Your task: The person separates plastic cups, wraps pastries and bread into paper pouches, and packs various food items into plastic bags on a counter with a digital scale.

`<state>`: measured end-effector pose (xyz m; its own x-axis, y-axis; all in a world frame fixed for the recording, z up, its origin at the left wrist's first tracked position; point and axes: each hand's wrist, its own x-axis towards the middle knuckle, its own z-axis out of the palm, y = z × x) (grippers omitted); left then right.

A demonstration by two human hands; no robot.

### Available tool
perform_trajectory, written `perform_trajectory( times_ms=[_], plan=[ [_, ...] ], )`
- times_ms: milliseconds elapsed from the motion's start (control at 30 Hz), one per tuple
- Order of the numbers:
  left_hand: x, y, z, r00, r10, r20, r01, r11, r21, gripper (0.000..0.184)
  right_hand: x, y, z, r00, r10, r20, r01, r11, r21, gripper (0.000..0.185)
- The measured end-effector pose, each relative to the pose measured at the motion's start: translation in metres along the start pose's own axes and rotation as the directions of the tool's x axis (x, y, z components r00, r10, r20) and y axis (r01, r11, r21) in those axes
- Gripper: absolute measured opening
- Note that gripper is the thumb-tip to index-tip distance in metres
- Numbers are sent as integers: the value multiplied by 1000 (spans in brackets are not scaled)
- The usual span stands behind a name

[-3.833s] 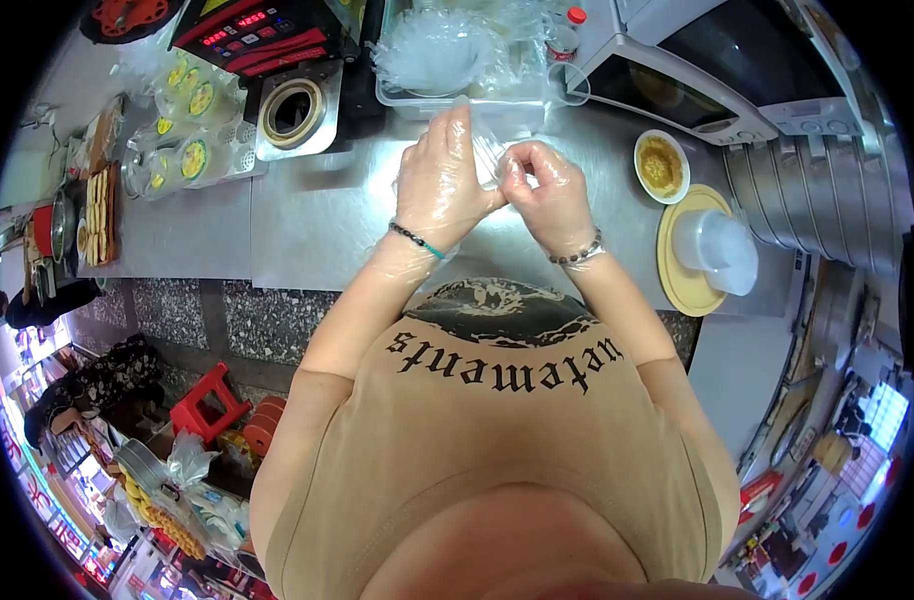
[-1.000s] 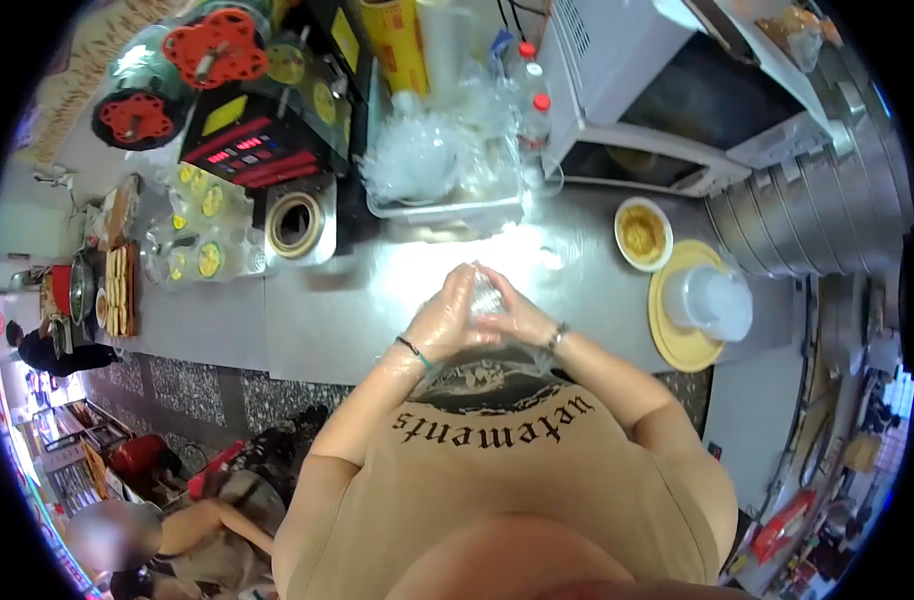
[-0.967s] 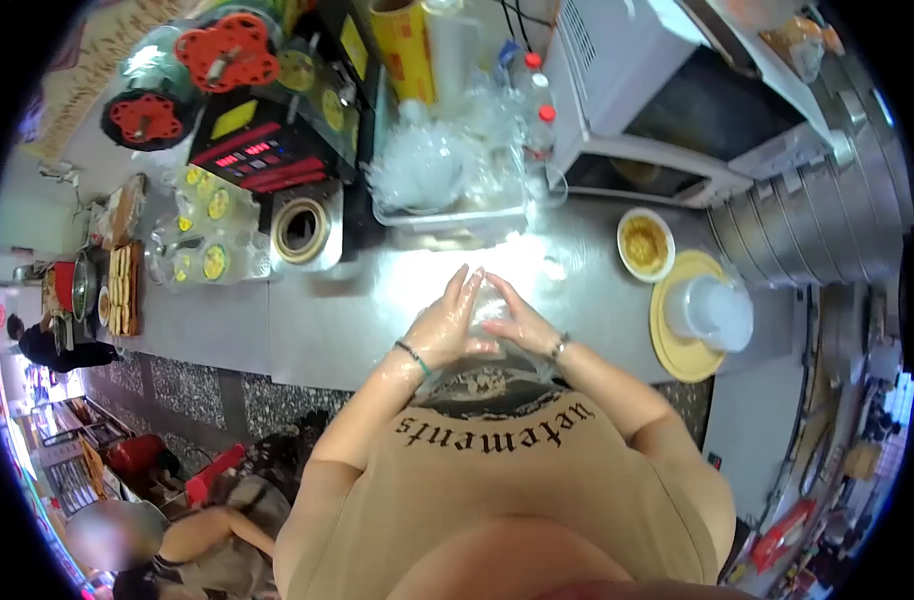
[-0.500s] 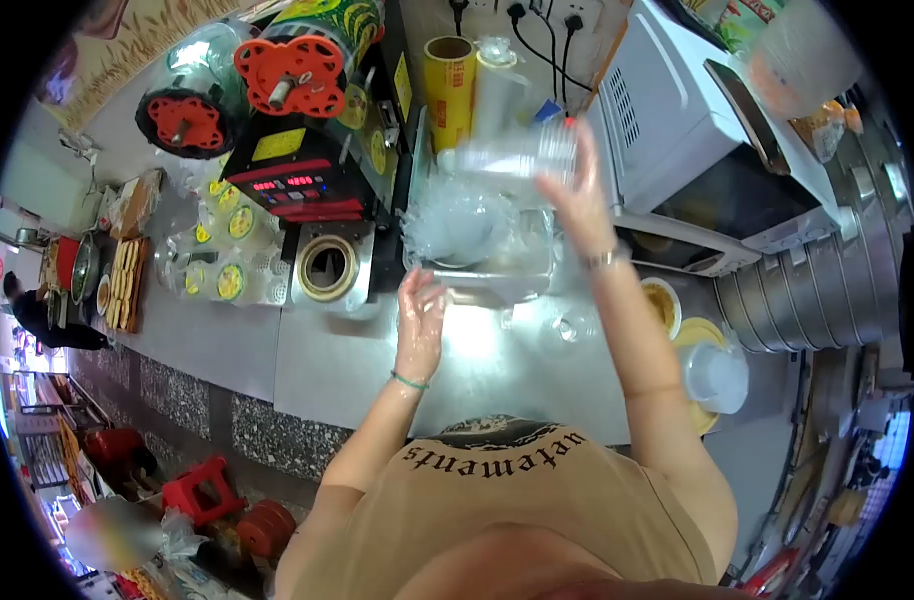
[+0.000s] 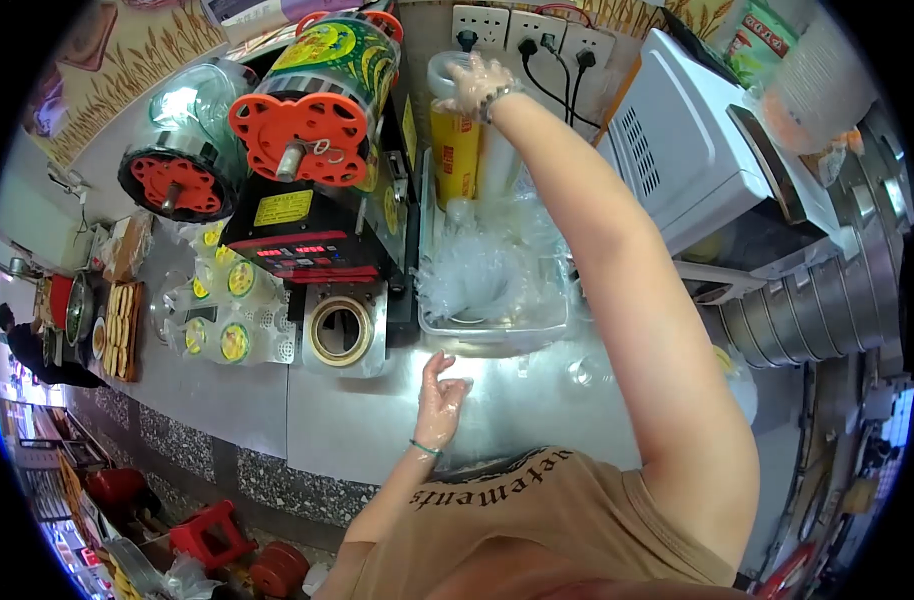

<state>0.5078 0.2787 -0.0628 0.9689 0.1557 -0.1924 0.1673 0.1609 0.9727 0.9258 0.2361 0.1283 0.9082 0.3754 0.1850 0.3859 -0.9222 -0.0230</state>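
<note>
My right hand [image 5: 474, 85] reaches to the back of the counter, fingers curved over a clear round plastic cup [image 5: 444, 72] at the top of a yellow roll [image 5: 455, 160]. How many cups are nested there is hidden. My left hand [image 5: 443, 405] looks wet and hovers over the steel counter [image 5: 362, 420], fingers apart and holding nothing. Just beyond it stands a clear plastic tray [image 5: 497, 338] containing crumpled clear plastic bags [image 5: 467, 275].
A black cup-sealing machine [image 5: 307, 240] stands left of the tray, its ring holder [image 5: 339, 332] in front. Sealed cups [image 5: 235, 342] sit further left. At right are a white microwave [image 5: 667, 150] and stacked metal pots [image 5: 777, 320]. Plugged cords [image 5: 547, 85] hang behind.
My right hand has carried the clear plastic piece from above the tray back and left to the yellow roll. My left hand sits lower in view, still empty. The view has tilted up somewhat.
</note>
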Motion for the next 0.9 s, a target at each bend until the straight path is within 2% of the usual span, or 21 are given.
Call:
perform_trajectory(
  times_ms=[67, 100, 133, 167, 200, 233, 267, 300, 433, 467, 500, 567, 633, 667, 700, 733, 767, 800, 833, 867, 900],
  plan=[
    [4, 2, 1, 1000, 6, -16, -6, 1000, 0, 62, -2, 1, -9, 999, 4, 44, -2, 1000, -29, 83],
    [4, 1, 2, 1000, 7, 17, -7, 1000, 12, 63, 4, 10, 4, 996, -46, -78, 44, 999, -28, 87],
    [4, 0, 2, 1000, 14, 27, -14, 1000, 19, 63, -12, 11, -12, 989, -134, -61, 136, 990, 40, 86],
    [3, 2, 4, 999, 39, 18, -40, 997, 65, 65, -29, 15, 6, 912, -238, -334, 266, 963, 39, 80],
    [1, 5, 4, 999, 23, 26, -25, 997, 67, 65, -61, 11, 5, 870, -274, -410, 326, 944, 59, 78],
    [-3, 5, 3, 999, 39, 27, -43, 988, 150, 66, -103, 3, -1, 898, -258, -357, 330, 931, 156, 77],
    [-7, 10, 4, 998, 40, 39, -43, 996, 82, 65, -137, 3, 2, 866, -314, -388, 435, 857, 277, 78],
    [-11, 5, 5, 993, 111, 38, -115, 985, 128, 64, -185, -5, -9, 880, -313, -356, 448, 797, 406, 76],
    [-44, 10, 10, 980, 197, -14, -192, 969, 153, 59, -346, 14, 20, 877, -453, -161, 437, 611, 660, 73],
    [-55, 11, 16, 976, 213, -35, -204, 964, 168, 58, -382, 20, 27, 870, -479, -114, 435, 638, 636, 73],
    [-68, 12, 18, 972, 219, -81, -203, 964, 170, 58, -415, 18, 30, 903, -429, 21, 259, 583, 770, 69],
    [-92, 13, 32, 961, 258, -96, -228, 942, 247, 52, -476, 19, 57, 930, -334, 154, 12, 446, 895, 48],
    [-117, 12, 51, 955, 260, -145, -213, 937, 276, 47, -508, 19, 67, 847, -441, 297, -190, 271, 944, 22],
    [-131, 10, 56, 954, 252, -161, -193, 930, 313, 42, -520, 10, 66, 819, -492, 294, -282, 100, 954, 9],
    [-145, 6, 60, 965, 236, -112, -181, 913, 366, 35, -530, 7, 66, 775, -523, 356, -407, 18, 913, 8],
    [-156, -5, 66, 955, 235, -178, -159, 919, 361, 35, -538, 2, 67, 715, -565, 413, -529, -50, 847, 7],
    [-164, -18, 68, 944, 318, -92, -283, 920, 271, 31, -543, -5, 68, 669, -621, 408, -537, -25, 843, 7],
    [-183, -18, 69, 913, 408, -17, -399, 900, 174, 29, -550, -13, 67, 699, -661, 272, -331, 37, 943, 9],
    [-202, -18, 67, 908, 409, -92, -388, 903, 186, 29, -557, -22, 66, 697, -707, 121, -103, 68, 992, 11],
    [-227, 6, 64, 949, 274, -159, -271, 962, 37, 27, -561, -38, 60, 644, -756, 117, -104, 65, 992, 11],
    [-251, 26, 57, 971, 137, -196, -163, 979, -122, 27, -562, -62, 51, 440, -885, 153, -539, -125, 833, 14]
  ],
)
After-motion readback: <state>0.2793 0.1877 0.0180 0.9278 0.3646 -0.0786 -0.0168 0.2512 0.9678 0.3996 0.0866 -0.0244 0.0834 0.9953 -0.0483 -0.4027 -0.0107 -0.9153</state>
